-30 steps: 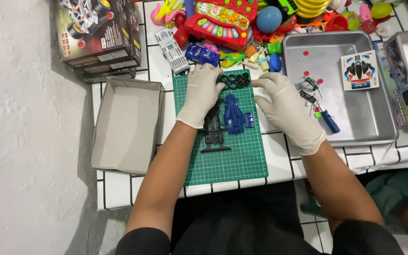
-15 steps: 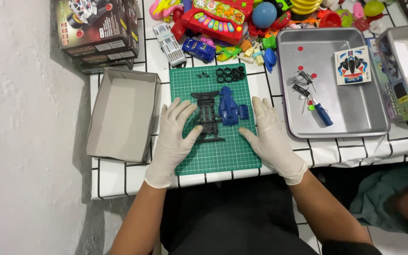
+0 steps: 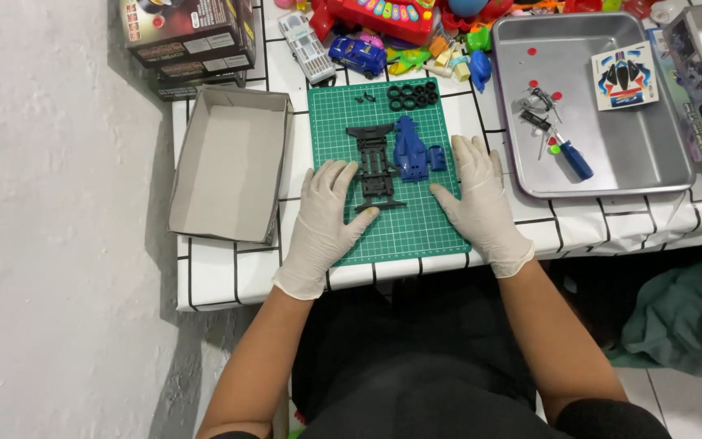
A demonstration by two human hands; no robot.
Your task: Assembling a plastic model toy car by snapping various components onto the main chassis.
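Head view: black chassis [image 3: 375, 167] beside blue body [image 3: 410, 149].

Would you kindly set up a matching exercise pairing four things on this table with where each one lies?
Things:
1. black chassis
2. blue-handled screwdriver
3. black tyres
4. open cardboard box

Places:
A. in the metal tray
B. far end of the green cutting mat
C. left of the mat, on the tablecloth
D. mid-mat, beside the blue car body

Pairs: 1-D, 2-A, 3-B, 4-C
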